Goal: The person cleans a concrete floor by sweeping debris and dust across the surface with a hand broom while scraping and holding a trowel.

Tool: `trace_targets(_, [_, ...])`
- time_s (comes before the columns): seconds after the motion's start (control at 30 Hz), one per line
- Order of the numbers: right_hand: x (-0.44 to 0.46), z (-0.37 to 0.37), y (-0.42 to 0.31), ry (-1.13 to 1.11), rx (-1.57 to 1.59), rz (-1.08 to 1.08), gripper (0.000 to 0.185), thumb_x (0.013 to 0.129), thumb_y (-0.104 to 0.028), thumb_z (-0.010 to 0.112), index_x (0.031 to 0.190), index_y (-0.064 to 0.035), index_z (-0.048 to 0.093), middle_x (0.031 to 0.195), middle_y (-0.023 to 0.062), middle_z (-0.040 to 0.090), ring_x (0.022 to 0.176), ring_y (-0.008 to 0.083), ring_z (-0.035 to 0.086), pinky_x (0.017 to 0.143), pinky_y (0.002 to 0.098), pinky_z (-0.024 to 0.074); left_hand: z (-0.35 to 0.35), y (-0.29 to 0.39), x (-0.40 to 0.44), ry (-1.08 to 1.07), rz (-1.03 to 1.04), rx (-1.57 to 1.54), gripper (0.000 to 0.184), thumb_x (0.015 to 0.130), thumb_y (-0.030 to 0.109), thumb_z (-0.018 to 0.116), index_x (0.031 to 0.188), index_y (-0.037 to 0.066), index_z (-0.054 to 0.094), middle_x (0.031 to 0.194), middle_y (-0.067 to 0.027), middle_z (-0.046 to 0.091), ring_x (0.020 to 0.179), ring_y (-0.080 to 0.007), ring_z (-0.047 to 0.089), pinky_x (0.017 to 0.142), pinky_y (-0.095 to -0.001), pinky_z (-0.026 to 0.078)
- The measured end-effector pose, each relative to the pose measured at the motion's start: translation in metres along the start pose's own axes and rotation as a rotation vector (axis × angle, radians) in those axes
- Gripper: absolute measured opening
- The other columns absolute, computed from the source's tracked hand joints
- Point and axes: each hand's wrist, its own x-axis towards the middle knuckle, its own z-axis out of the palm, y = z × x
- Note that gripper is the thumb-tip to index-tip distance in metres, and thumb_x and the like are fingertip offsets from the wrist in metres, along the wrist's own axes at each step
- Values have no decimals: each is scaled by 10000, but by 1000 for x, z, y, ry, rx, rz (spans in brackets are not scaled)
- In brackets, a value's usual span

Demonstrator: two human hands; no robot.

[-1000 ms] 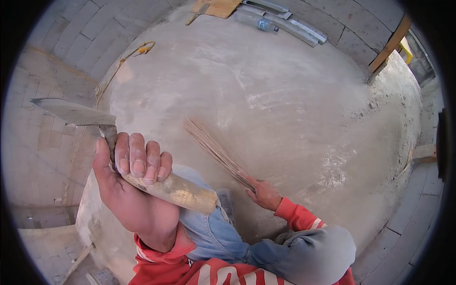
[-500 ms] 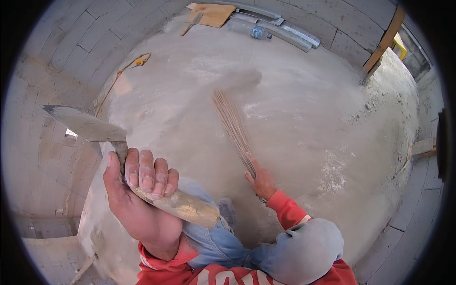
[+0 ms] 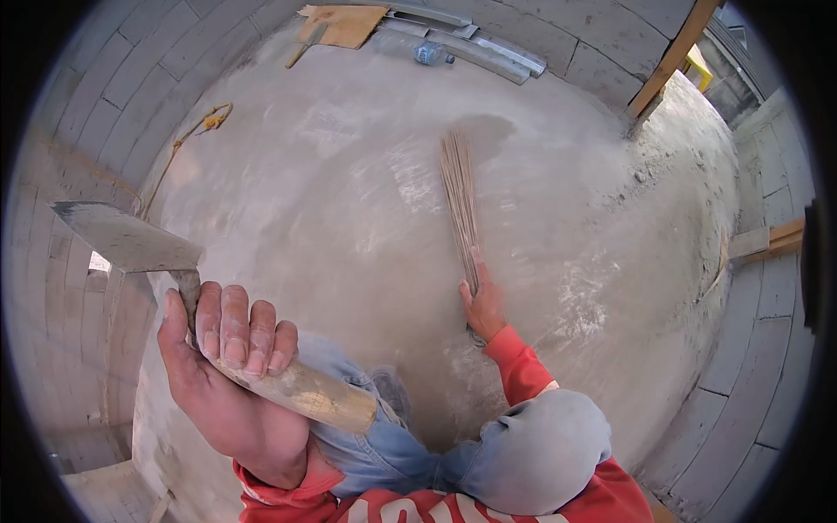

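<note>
Block walls [image 3: 602, 44] ringed a dusty floor [image 3: 349, 244]. Sweeping seemed in hand: the right hand [image 3: 486, 307] gripped a twig broom [image 3: 459, 205], tips pointing far; the left hand [image 3: 228, 375] clasped a trowel [image 3: 131, 240], near left. Another stroke would call for a firm grip.

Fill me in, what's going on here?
A person's left hand holds a trowel by its handle, blade raised clear of the floor. The right hand grips a stick broom, bristles pointing away from the body over the dusty floor. By the far wall lie a plastic bottle and metal strips.
</note>
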Motion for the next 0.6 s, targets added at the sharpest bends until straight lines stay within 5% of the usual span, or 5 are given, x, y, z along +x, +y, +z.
trace_targets(0.03, [-7,-2,-18,-92,-4,68,726,936,-166,609,1570,-233,261,1044,312,663,915,513,622,825,541,502,1,-1,2,-1,2,-10,375,1097,333,351,807,102,405,706,-29,431,620,-142,411,610,-308,394])
trace_targets(0.23, [-2,94,-46,-571,-277,-336,719,960,-249,564,1586,-280,209,940,269,660,918,442,650,809,553,516,2,-14,11,-30,-112,-18,368,1095,329,370,811,99,408,717,-32,442,625,-139,420,614,-311,405])
trace_targets(0.4, [58,102,-15,-295,-329,-178,713,970,-223,549,1586,-287,197,979,247,677,937,437,655,838,559,517,18,-14,0,124,-71,5,391,1089,363,368,779,128,403,648,-10,421,549,-128,408,551,-299,392])
trace_targets(0.6, [80,-22,34,82,-186,207,684,961,-244,583,1568,-230,268,1014,287,683,956,492,640,865,555,500,19,-19,6,130,-1,57,376,1084,348,385,776,132,396,659,-7,422,559,-117,403,544,-290,392])
